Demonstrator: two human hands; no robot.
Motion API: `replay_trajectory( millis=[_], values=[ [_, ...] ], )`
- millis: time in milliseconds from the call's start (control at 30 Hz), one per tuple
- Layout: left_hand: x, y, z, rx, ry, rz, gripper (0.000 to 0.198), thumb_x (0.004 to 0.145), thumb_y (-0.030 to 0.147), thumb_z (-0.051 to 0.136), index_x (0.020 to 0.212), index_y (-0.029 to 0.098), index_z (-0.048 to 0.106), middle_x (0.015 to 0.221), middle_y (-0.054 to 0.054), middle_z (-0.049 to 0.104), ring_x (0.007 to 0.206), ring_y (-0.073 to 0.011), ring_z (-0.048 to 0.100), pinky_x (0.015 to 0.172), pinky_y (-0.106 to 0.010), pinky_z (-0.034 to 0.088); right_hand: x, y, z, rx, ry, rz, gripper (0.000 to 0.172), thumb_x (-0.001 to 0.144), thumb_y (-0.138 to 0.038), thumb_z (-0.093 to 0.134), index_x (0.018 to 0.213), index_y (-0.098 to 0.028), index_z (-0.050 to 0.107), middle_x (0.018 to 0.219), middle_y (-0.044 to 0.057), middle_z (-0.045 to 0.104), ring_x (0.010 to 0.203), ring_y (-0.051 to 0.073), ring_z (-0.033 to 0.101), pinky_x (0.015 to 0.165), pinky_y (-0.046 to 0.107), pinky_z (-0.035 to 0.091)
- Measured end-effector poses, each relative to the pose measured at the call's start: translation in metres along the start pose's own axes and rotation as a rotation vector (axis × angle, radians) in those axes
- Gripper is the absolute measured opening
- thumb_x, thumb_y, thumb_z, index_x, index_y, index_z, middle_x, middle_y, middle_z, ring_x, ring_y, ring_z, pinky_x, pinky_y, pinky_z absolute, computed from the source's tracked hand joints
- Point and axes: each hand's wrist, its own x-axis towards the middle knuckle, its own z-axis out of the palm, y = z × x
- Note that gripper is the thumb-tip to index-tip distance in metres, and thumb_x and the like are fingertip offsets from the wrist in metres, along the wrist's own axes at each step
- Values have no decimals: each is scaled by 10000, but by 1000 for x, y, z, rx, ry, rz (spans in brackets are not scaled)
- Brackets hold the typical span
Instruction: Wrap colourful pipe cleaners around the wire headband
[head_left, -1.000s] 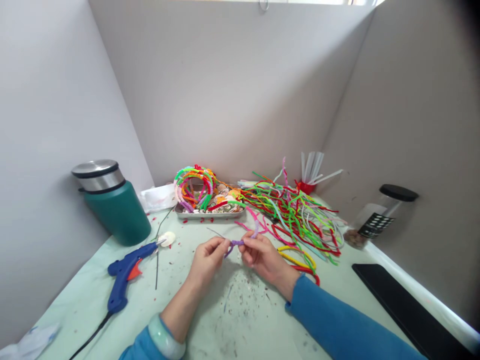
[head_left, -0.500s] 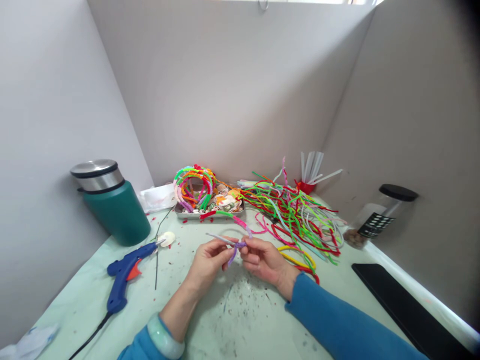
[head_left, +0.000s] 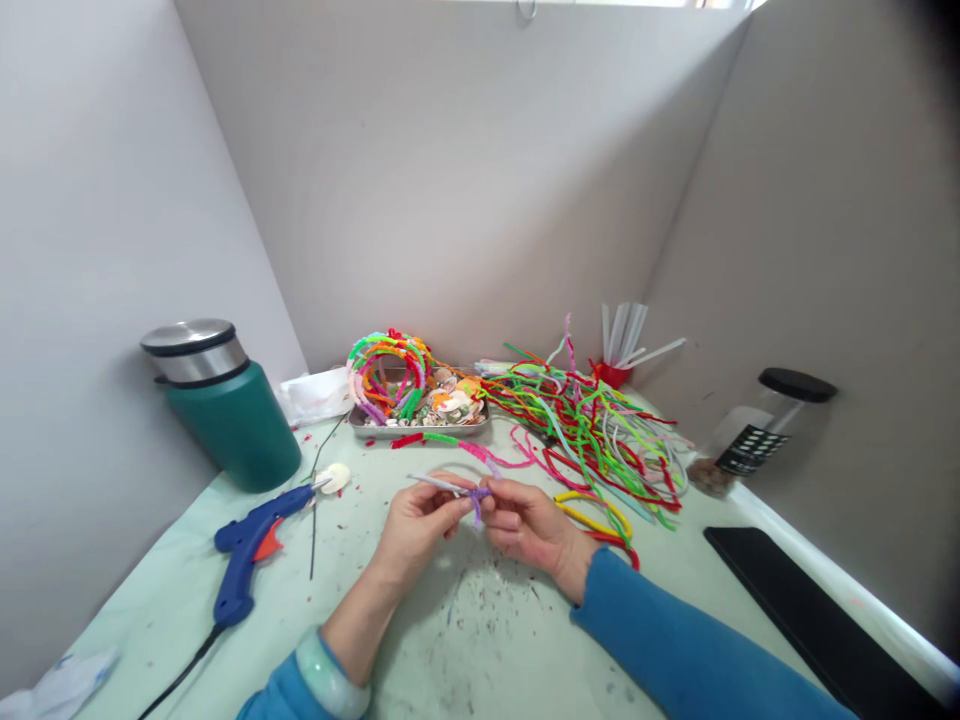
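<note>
My left hand [head_left: 426,518] pinches a pale grey pipe cleaner [head_left: 439,484], whose free end points up and left. Close against it, my right hand [head_left: 525,520] grips a purple pipe cleaner [head_left: 478,496] between thumb and fingertips. The purple piece crosses the grey one between the hands, and a short purple end hangs down. Fingers partly hide how the two are joined. Beyond the fingertips, a multicoloured strand of pipe cleaners [head_left: 442,439] runs from lavender through pink and green to red.
A metal tray [head_left: 420,432] holds shells and coiled pipe cleaners [head_left: 390,375]. Loose pipe cleaners [head_left: 592,430] pile up behind my right hand. A blue glue gun [head_left: 251,560] and a green bottle [head_left: 240,430] stand left; a jar [head_left: 750,440] and black bar [head_left: 810,610] are right.
The short purple end has swung right and now hangs down between my hands. The multicoloured strand's red end has shifted left and slightly lower. My hands have barely moved.
</note>
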Motion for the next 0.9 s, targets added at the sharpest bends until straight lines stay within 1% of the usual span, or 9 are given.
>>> replay_trajectory(
  millis=[167,333,433,533,633,700,900],
  values=[
    [2,-3,-1,-9,21,0,162,676,239,668,807,144,675,742,-18,611,480,-53,439,431,-178,362,0,2,0,-7,20,-12,69,738,-153,615,741,-99,574,625,9,621,375,10,358,355,130,246],
    [1,-4,-2,-7,14,-11,152,662,246,680,766,135,672,725,-20,615,478,-55,442,432,-181,357,-1,2,2,-33,33,-21,85,719,-160,642,738,-106,580,613,8,625,365,10,351,352,139,234],
    [1,-2,-1,-19,11,-15,130,650,247,690,711,139,649,719,-9,605,483,-57,447,431,-183,355,-2,2,4,-92,41,-41,93,710,-169,649,739,-120,576,589,-6,616,366,19,374,357,147,244],
    [0,-1,-1,-39,7,-43,140,649,255,692,698,144,621,670,7,591,477,-62,445,429,-184,353,-2,4,5,-179,42,-90,103,707,-177,648,747,-140,561,590,-11,620,375,37,422,367,160,275],
    [0,-2,-1,-46,12,-59,163,655,264,691,714,139,605,651,9,588,471,-65,453,431,-188,358,-1,6,6,-269,43,-195,100,713,-187,639,746,-152,551,586,-9,624,375,57,456,369,176,305],
    [0,-2,-1,-42,18,-67,174,660,266,689,730,130,607,646,7,588,465,-64,457,429,-191,361,0,7,7,-288,46,-243,94,716,-187,634,744,-153,551,578,-10,620,368,60,454,363,180,310],
    [0,1,1,-50,26,-99,243,660,260,689,849,117,636,651,2,610,462,-61,460,445,-192,374,-1,4,7,-208,65,-215,92,724,-191,631,742,-142,555,605,-4,621,383,43,440,366,166,309]
  ],
)
